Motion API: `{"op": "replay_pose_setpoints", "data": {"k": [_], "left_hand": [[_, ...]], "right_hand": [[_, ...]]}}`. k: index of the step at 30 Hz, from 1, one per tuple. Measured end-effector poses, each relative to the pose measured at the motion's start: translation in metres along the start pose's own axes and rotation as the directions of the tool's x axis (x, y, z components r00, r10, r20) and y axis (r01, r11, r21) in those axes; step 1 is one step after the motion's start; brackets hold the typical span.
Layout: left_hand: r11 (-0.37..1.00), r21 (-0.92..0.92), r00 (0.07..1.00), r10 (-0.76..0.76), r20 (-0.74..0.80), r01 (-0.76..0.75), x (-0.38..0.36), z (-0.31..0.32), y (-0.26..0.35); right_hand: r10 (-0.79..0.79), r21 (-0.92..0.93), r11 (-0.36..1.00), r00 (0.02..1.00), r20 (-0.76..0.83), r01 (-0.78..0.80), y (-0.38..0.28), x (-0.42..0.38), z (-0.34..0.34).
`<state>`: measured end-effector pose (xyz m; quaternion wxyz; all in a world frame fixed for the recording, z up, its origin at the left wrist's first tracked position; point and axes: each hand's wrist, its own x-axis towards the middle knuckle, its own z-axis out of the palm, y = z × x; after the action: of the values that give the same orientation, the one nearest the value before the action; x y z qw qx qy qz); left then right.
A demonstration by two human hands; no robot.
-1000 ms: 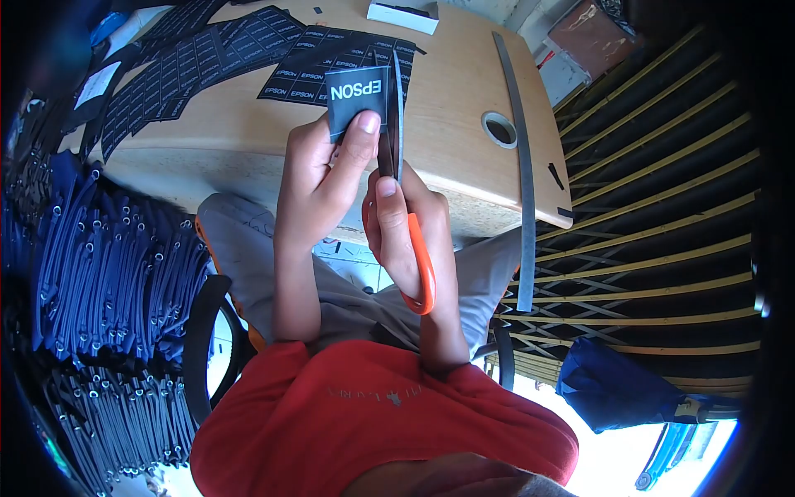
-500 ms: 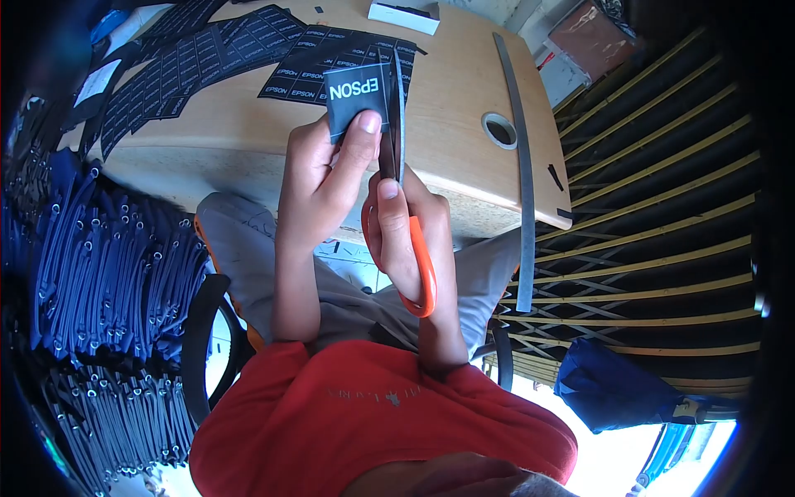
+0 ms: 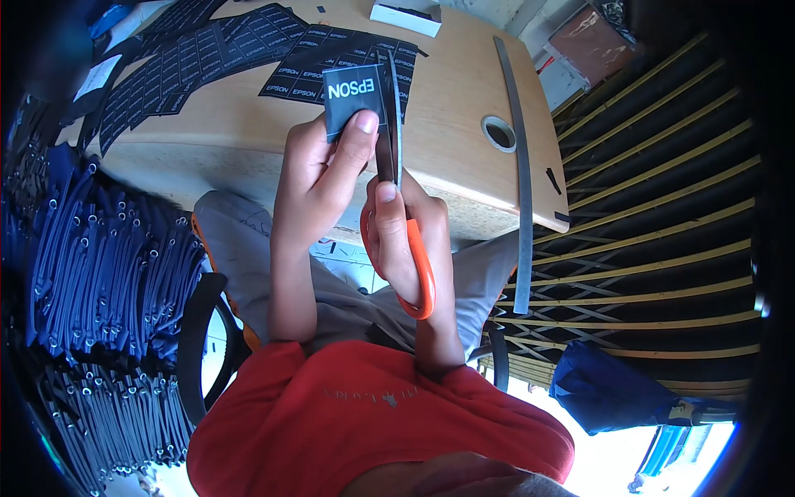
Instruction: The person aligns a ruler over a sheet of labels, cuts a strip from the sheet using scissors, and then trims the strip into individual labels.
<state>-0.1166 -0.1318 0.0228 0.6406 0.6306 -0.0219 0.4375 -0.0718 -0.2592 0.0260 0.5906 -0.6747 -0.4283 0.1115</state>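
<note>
My left hand (image 3: 325, 161) pinches a dark label (image 3: 351, 99) between thumb and fingers, its white EPSON lettering upside down from where I look. In my right hand (image 3: 403, 224) are scissors with orange handles (image 3: 424, 277), the fingers wrapped round the loops. The long blades (image 3: 389, 124) point away from me, close along the label's right edge. Behind the label, a black sheet printed with rows of EPSON labels (image 3: 290, 73) lies on the wooden table (image 3: 451, 108).
More printed EPSON sheets (image 3: 195, 66) overlap at the table's left. A white box (image 3: 406, 16) sits at the back. A long metal strip (image 3: 515, 141) crosses the right edge beside a round hole (image 3: 499, 132). Blue lanyards (image 3: 116, 265) hang in bundles on the left.
The label and both hands have shifted very slightly left. The scissor blades look a little closer together, still beside the label's right edge.
</note>
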Motion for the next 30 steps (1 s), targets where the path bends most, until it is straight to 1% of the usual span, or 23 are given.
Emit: {"op": "replay_pose_setpoints", "data": {"k": [6, 8, 10, 12, 14, 15, 17, 19, 23, 24, 26, 27, 29, 30], "left_hand": [[1.0, -0.013, 1.0, -0.006, 0.007, 0.006, 0.0, -0.003, -0.001], [1.0, -0.018, 1.0, -0.014, 0.008, 0.014, 0.0, -0.004, -0.001], [1.0, -0.014, 1.0, 0.022, 0.016, -0.022, 0.001, -0.005, -0.002], [1.0, -0.022, 1.0, 0.019, 0.009, -0.019, 0.001, -0.005, -0.001], [0.999, -0.03, 1.0, 0.016, 0.005, -0.016, 0.0, -0.004, 0.0], [0.999, -0.031, 1.0, 0.019, -0.003, -0.019, 0.0, -0.003, 0.001], [0.999, -0.031, 1.0, 0.023, -0.011, -0.023, -0.001, -0.004, 0.002], [0.997, -0.075, 1.0, 0.013, 0.001, -0.013, -0.001, -0.006, 0.003], [0.996, -0.095, 1.0, 0.005, -0.009, -0.005, -0.001, -0.006, 0.008], [0.997, -0.079, 1.0, -0.022, 0.005, 0.022, -0.002, -0.007, 0.01], [0.997, -0.065, 0.999, -0.047, 0.02, 0.048, -0.002, -0.008, 0.011], [0.997, -0.062, 0.999, -0.053, 0.008, 0.053, -0.002, -0.009, 0.011], [0.997, -0.059, 0.998, -0.057, -0.006, 0.057, -0.002, -0.008, 0.011], [0.998, -0.05, 0.999, -0.05, -0.008, 0.049, -0.001, -0.008, 0.011]], "right_hand": [[-0.027, -0.022, 0.999, 1.0, -0.001, 0.027, 0.003, -0.001, 0.001], [-0.014, 0.0, 1.0, 1.0, -0.01, 0.014, 0.004, -0.002, 0.001], [-0.003, 0.01, 1.0, 1.0, -0.014, 0.003, 0.004, -0.003, 0.003], [0.009, 0.019, 1.0, 1.0, -0.018, -0.009, 0.005, -0.003, 0.005], [-0.045, 0.01, 0.999, 0.997, -0.062, 0.046, 0.005, -0.001, 0.008], [-0.046, 0.01, 0.999, 0.997, -0.062, 0.047, 0.005, -0.001, 0.009], [-0.013, 0.041, 0.999, 0.998, -0.058, 0.015, 0.006, -0.002, 0.011], [-0.019, 0.042, 0.999, 0.998, -0.055, 0.021, 0.005, -0.003, 0.011], [-0.009, 0.024, 1.0, 0.999, -0.054, 0.01, 0.003, -0.004, 0.009], [-0.01, 0.024, 1.0, 0.998, -0.055, 0.011, 0.001, -0.005, 0.008], [0.061, 0.027, 0.998, 0.996, -0.058, -0.059, -0.002, -0.005, 0.005], [0.06, 0.026, 0.998, 0.996, -0.059, -0.059, -0.002, -0.004, 0.005], [-0.006, -0.004, 1.0, 0.997, -0.076, 0.006, -0.001, -0.001, 0.003], [0.002, 0.013, 1.0, 0.999, -0.048, -0.001, 0.006, 0.0, 0.002]]}}
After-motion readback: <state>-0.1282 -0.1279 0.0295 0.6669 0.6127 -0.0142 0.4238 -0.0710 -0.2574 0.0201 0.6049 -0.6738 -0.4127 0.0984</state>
